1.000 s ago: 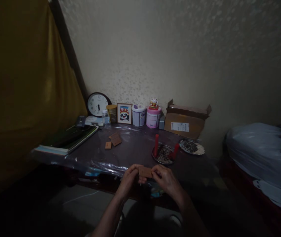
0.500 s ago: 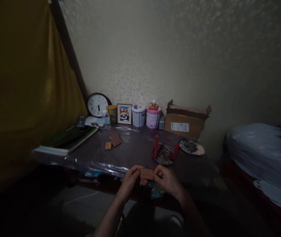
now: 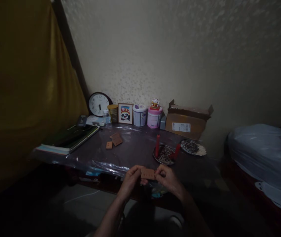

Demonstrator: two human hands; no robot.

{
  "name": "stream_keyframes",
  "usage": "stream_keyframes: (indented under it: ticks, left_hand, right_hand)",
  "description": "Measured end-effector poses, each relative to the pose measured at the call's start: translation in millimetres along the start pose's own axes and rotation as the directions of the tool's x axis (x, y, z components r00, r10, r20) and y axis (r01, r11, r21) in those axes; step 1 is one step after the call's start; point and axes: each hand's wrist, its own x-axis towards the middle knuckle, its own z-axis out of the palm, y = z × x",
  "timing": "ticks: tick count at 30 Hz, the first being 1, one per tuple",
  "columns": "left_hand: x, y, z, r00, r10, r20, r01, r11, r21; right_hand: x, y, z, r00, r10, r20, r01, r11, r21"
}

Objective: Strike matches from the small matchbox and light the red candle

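Both my hands meet at the near edge of the dark table [image 3: 135,149]. Between them is a small flat brown card [image 3: 147,173] with a row of dots on it. My left hand [image 3: 131,180] pinches its left end, and my right hand [image 3: 168,179] pinches its right end. Further back on the table lie three similar brown pieces [image 3: 113,140]. A round tray [image 3: 164,154] of small dark bits with two red sticks [image 3: 157,145] stands just beyond my right hand.
A second plate [image 3: 192,147] with pale sticks sits to the right. Along the wall stand a clock [image 3: 98,103], a framed picture [image 3: 125,113], tins [image 3: 139,115] and a cardboard box [image 3: 187,121]. Books [image 3: 68,138] lie left. A plastic-covered bundle [image 3: 261,148] fills the right.
The view shifted slightly; my hands keep the brown card between them in nearly the same place, a little lower and to the right.
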Motion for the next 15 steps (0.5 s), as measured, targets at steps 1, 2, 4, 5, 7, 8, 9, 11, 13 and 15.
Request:
stream_keyframes:
  ticks: [1, 2, 4, 5, 7, 8, 9, 11, 13, 15]
  left_hand:
    - [0.1, 0.0, 0.1, 1.000, -0.003, -0.002, 0.003, 1.000, -0.003]
    - [0.4, -0.1, -0.1, 1.000, -0.004, -0.004, 0.004, 1.000, -0.007]
    - [1.4, -0.1, -1.6, 1.000, 0.000, -0.006, 0.000, 1.000, -0.020]
    - [2.2, -0.1, -3.1, 1.000, 0.005, -0.007, -0.005, 1.000, -0.028]
    - [4.1, 0.0, -6.9, 1.000, 0.016, -0.011, -0.016, 0.999, -0.044]
    - [5.1, 0.2, -8.9, 1.000, 0.021, -0.015, -0.021, 0.998, -0.052]
    - [6.0, 0.4, -10.9, 1.000, 0.024, -0.021, -0.025, 0.998, -0.058]
    - [7.4, 1.0, -13.9, 0.999, 0.029, -0.037, -0.031, 0.997, -0.067]
    - [7.9, 1.9, -14.7, 0.998, 0.031, -0.050, -0.035, 0.997, -0.071]
    - [7.0, 3.5, -13.1, 0.998, 0.034, -0.054, -0.038, 0.997, -0.072]
  right_hand:
    - [0.0, -1.1, -0.1, 1.000, 0.023, 0.012, -0.023, 0.999, 0.032]
    - [0.0, -1.4, -0.2, 0.998, 0.053, 0.029, -0.054, 0.996, 0.065]
    - [0.0, 0.5, -0.8, 0.992, 0.115, 0.049, -0.120, 0.986, 0.113]
    - [0.0, 2.5, -1.8, 0.989, 0.140, 0.053, -0.146, 0.980, 0.132]
    - [0.1, 7.6, -5.8, 0.985, 0.168, 0.044, -0.173, 0.969, 0.177]
    - [0.2, 10.1, -8.8, 0.986, 0.165, 0.034, -0.169, 0.964, 0.207]
    - [0.6, 11.9, -12.2, 0.988, 0.155, 0.027, -0.157, 0.959, 0.237]
    - [1.8, 13.3, -18.9, 0.991, 0.134, 0.012, -0.132, 0.951, 0.280]
    - [3.5, 11.4, -22.9, 0.993, 0.119, -0.007, -0.111, 0.944, 0.309]
    - [5.1, 7.6, -22.0, 0.992, 0.117, -0.045, -0.094, 0.931, 0.352]
